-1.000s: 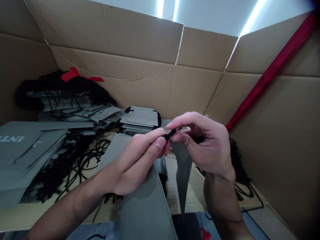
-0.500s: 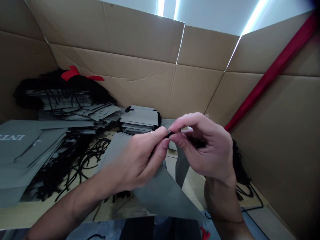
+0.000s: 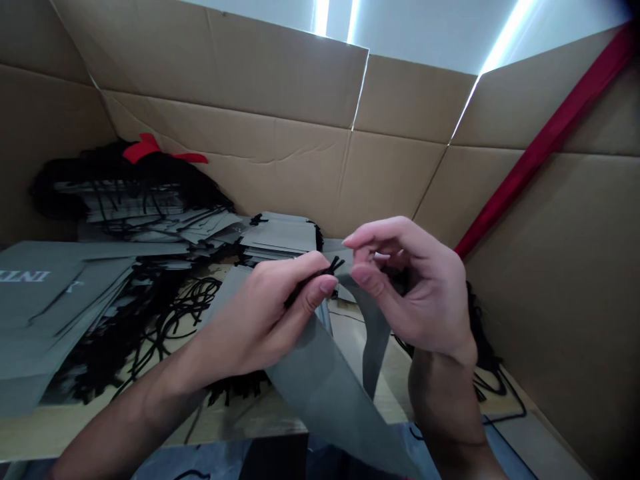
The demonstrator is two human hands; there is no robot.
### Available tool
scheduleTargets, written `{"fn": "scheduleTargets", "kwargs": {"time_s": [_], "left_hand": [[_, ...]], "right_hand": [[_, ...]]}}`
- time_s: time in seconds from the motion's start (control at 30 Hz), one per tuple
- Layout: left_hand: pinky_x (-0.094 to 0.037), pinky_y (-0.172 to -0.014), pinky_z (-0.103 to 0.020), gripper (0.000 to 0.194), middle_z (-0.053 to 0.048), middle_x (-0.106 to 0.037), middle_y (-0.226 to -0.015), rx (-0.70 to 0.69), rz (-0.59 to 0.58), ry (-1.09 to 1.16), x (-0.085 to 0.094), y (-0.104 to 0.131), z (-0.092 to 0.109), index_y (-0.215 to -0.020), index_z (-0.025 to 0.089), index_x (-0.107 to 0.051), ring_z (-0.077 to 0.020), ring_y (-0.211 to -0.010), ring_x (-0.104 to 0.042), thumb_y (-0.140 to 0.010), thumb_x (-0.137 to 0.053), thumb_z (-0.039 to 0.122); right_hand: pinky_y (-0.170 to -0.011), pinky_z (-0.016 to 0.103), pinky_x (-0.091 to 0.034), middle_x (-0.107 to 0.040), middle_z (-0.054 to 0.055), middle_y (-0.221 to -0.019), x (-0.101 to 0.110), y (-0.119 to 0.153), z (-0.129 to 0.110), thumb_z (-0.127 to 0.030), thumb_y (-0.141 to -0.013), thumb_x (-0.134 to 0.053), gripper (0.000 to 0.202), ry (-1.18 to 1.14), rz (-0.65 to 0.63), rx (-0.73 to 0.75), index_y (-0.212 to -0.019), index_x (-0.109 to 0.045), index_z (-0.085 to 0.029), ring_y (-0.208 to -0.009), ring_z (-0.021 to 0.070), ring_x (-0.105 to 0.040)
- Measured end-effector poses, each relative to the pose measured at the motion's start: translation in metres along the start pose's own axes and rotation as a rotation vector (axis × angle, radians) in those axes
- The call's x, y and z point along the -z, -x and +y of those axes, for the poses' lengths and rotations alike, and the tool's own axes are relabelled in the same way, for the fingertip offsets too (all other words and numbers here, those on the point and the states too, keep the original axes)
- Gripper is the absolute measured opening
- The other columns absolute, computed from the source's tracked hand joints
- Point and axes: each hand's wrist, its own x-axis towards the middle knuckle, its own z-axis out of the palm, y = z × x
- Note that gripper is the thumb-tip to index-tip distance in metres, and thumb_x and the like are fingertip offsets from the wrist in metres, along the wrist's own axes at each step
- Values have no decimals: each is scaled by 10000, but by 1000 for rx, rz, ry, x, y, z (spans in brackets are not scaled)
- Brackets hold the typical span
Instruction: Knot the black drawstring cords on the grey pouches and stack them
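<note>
My left hand [image 3: 280, 307] pinches a black cord [image 3: 337, 265] between thumb and forefinger, and its short ends stick out towards the right. Below that hand hangs a grey paper bag [image 3: 330, 380], its side flap curving off to the right; how the cord joins the bag is hidden by my fingers. Just right of the cord ends is my right hand [image 3: 415, 287], thumb and forefinger apart, touching no cord that I can see. Its other fingers are curled, and the inside of the palm is partly hidden.
Grey bags [image 3: 30, 320] with printed letters lie stacked at left, beside loose black cords [image 3: 165, 320]. Behind them stands a bag pile [image 3: 135, 200] with a red strip [image 3: 143, 148]; another stack [image 3: 280, 233] is mid-table. Cardboard walls [image 3: 280, 147] surround the table, with a red band [image 3: 545, 147] at right.
My right thumb and forefinger have parted from the cord and moved slightly right. The cord ends now show beyond my left fingertips, and the bag's flap has swung a little right.
</note>
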Motion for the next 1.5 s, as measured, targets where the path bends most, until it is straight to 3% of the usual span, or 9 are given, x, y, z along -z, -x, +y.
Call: {"fn": "scheduleTargets", "kwargs": {"time_s": [0.13,0.3,0.57,0.77,0.97,1.2,1.33,1.43,1.5], "left_hand": [[-413,-649,-266,265,33,-582,-794,47,45,22,-1,-3,1,-1009,176,-662,-110,-693,-503,-1197,-500,268],[-373,-582,-251,309,59,-486,-741,118,101,127,0,-6,4,-953,173,-653,-89,-618,-421,-1187,-495,297],[-401,-563,-196,239,47,-608,-728,102,51,173,-6,-11,1,-912,148,-756,-81,-641,-475,-1109,-633,203],[-550,-600,-169,40,32,-768,-753,185,89,427,-15,-10,-3,-1064,166,-801,-105,-654,-705,-1029,-786,178],[-636,-691,-170,143,1,-829,-912,139,178,472,-24,-8,-3,-1062,181,-780,-128,-768,-801,-954,-856,125],[-386,-494,-151,121,58,-678,-828,-38,215,276,-28,-4,-5,-1052,198,-737,-30,-565,-483,-1004,-768,91],[-402,-504,-178,91,46,-718,-837,27,327,276,-19,-5,-5,-1048,194,-734,-45,-583,-532,-1020,-809,150],[-328,-444,-199,82,85,-647,-679,54,363,218,-11,-5,-3,-1034,197,-748,-44,-498,-496,-1026,-828,183],[-329,-449,-209,52,84,-668,-672,64,375,149,-9,-5,-3,-1027,195,-761,-46,-492,-499,-1048,-808,204]], "right_hand": [[-593,318,-405,-581,-18,-817,7,2,0,-89,-920,-673,277,-5,-19,-78,-1152,-688,-239,-676,155,-474],[-667,329,-408,-519,-11,-938,5,3,11,18,-850,-509,424,52,-167,-102,-1174,-539,-253,-749,155,-460],[-839,406,-504,-369,98,-1317,-20,1,21,-67,-557,-537,895,194,-236,252,-1390,-300,-296,-1208,281,-465],[-1017,537,-588,-433,126,-1412,-24,1,24,-128,-567,-524,958,141,-267,277,-1483,-295,-291,-1425,362,-478],[-1295,662,-470,-437,129,-1595,-20,2,18,-181,-592,-520,1053,80,-309,273,-1610,-277,-296,-1573,383,-449],[-1115,509,-631,-385,84,-1701,-16,4,5,-124,-669,-560,1000,-131,-341,-3,-1583,-242,-375,-1487,312,-565],[-931,402,-602,-675,53,-1315,-2,-3,4,-181,-866,-739,726,-219,-364,-220,-1501,-417,-322,-1138,257,-690],[-833,326,-522,-727,8,-1034,7,-9,10,-328,-1084,-710,193,-176,-395,-282,-1258,-664,-257,-922,187,-657],[-779,285,-481,-710,-11,-952,9,-10,15,-346,-1146,-666,149,-136,-366,-253,-1082,-723,-225,-851,143,-611]]}}
